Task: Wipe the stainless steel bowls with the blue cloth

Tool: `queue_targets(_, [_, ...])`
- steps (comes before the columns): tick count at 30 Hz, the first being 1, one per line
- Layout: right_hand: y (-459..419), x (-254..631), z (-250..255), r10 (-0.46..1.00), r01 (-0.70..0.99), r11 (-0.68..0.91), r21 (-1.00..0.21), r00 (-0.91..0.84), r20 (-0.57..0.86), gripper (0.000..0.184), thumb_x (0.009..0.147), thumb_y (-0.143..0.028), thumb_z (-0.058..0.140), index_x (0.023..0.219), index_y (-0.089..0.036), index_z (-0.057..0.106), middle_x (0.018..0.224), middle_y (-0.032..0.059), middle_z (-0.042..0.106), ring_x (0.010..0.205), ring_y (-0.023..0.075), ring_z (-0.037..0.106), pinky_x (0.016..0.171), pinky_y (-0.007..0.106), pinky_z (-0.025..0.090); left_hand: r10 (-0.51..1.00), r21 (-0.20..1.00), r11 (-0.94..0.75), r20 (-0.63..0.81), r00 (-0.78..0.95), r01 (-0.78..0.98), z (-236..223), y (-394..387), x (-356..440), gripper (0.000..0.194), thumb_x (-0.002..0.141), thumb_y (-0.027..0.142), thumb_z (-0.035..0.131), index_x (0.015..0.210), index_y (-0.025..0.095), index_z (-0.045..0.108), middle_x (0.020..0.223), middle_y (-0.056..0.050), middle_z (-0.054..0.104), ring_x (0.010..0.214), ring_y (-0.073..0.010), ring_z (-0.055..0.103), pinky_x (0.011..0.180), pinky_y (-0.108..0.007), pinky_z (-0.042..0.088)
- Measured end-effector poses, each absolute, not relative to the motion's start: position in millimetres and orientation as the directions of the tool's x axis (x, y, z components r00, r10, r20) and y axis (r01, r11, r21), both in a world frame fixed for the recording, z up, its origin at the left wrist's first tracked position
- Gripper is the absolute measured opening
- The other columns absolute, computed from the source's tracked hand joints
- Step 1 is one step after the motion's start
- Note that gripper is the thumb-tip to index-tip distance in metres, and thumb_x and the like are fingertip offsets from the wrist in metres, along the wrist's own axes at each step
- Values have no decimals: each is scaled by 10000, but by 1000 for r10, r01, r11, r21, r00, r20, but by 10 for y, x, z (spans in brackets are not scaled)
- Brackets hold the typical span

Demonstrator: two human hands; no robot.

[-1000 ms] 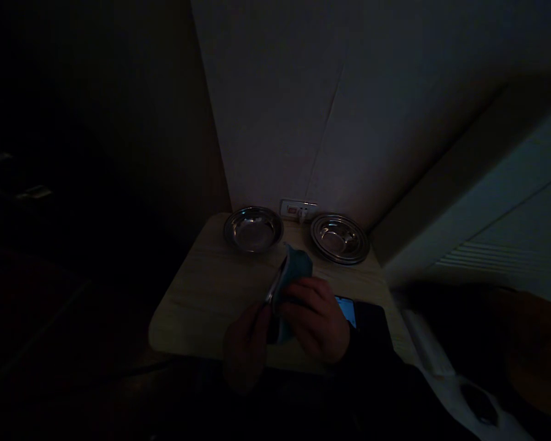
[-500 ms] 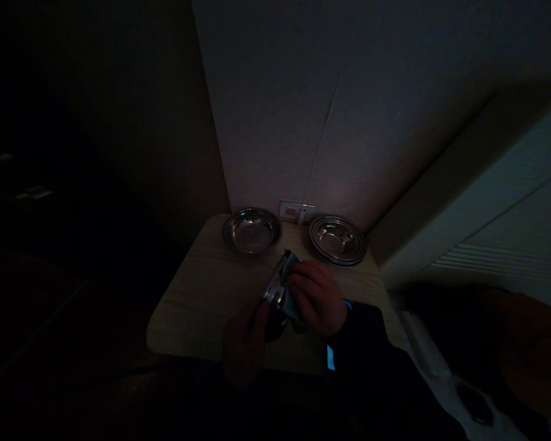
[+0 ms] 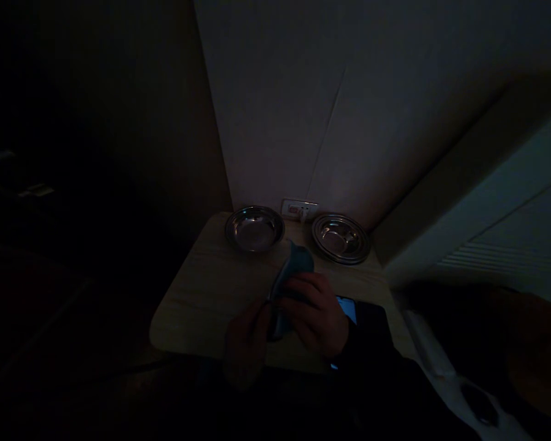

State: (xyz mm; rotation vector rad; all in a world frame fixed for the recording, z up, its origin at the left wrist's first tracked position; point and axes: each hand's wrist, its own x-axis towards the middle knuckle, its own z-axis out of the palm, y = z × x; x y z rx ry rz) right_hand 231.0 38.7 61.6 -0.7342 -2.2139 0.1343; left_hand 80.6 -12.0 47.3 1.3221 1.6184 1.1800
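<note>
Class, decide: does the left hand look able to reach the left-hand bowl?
Probably yes: tabletop shows between the left hand and that bowl, though the hand seems occupied at the teal cloth.

We see the right hand (image 3: pixel 314 315) holding a blue-green cloth (image 3: pixel 300 262) against a mostly hidden metal dish (image 3: pixel 270 297), which the left hand (image 3: pixel 245 343) pinches; behind, one bowl (image 3: pixel 254 230) and stacked bowls (image 3: pixel 340 240) rest on the desk (image 3: pixel 193 300).
</note>
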Motion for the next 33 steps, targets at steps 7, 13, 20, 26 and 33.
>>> queue_targets(7, [466,2243,677,611,483,782,-394,-472,635,243,826,-185,490,1033,-220,614,1038,77,588,1015,229,479,825,414,413,973,944,65,12,-231,324,470,-106,788,332,795,399,427,773,159,655,698,-24,669,616,-134,595,563,-204,467])
queue_targets(13, [497,2238,700,649,532,743,-405,-430,627,229,839,-193,480,1019,-218,618,996,75,598,942,212,508,795,400,415,976,938,76,0,-217,338,477,-79,789,347,802,403,414,746,158,653,656,-18,658,588,-130,584,536,-203,461])
queue_targets(20, [514,2228,694,606,503,784,-365,-491,625,212,824,-195,503,991,-212,632,995,73,598,970,220,496,804,403,407,968,932,77,15,-249,356,483,-96,786,345,783,401,426,779,159,672,731,-40,688,658,-154,622,600,-223,487])
queue_targets(26, [515,2243,697,658,521,740,-425,-433,615,237,833,-183,488,1030,-194,620,984,85,595,959,210,508,802,386,426,964,940,92,-2,-266,328,477,-132,802,352,773,415,436,786,157,675,735,-42,698,657,-161,634,586,-221,497])
queue_targets(33, [555,2251,668,680,539,717,-441,-401,614,227,849,-199,465,1003,-217,630,962,73,598,920,200,527,791,387,429,976,936,70,7,-218,345,421,-140,773,354,806,412,418,773,168,672,706,-26,688,628,-145,619,554,-210,484])
